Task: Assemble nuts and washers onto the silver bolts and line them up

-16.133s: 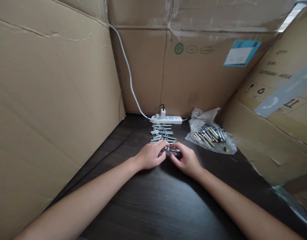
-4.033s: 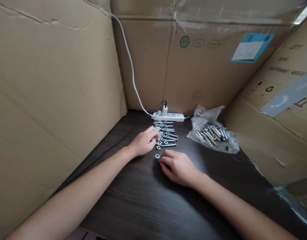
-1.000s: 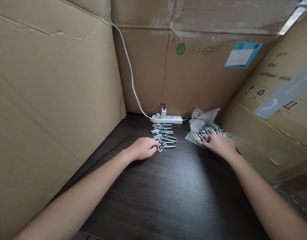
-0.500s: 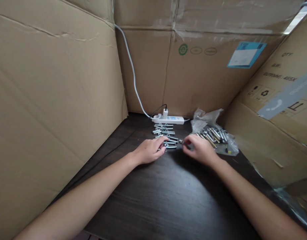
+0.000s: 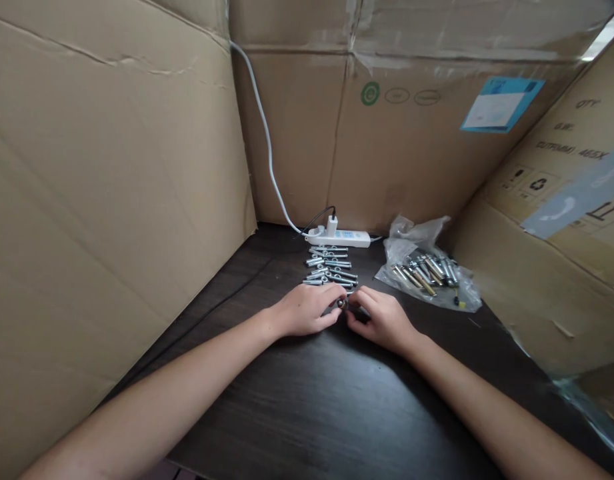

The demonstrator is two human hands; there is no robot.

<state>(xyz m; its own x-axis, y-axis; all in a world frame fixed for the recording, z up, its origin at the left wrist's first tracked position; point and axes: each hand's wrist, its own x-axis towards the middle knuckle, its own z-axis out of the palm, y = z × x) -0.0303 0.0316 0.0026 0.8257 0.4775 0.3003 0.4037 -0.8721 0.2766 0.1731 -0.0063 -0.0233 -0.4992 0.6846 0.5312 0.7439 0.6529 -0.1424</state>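
Pinching a partly hidden bolt (image 5: 341,303) between them, the left hand (image 5: 305,310) and right hand (image 5: 384,321) are curling inward; it is probably feeling stiff, light and slick, its shank offering surest grip.

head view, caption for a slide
Left hand and right hand at a small metal part, near silvery bolts and a clear bag.

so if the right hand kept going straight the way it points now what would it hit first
The right hand would probably meet the small metal part first, then the left hand just beyond; whether it already touches the part is unclear.
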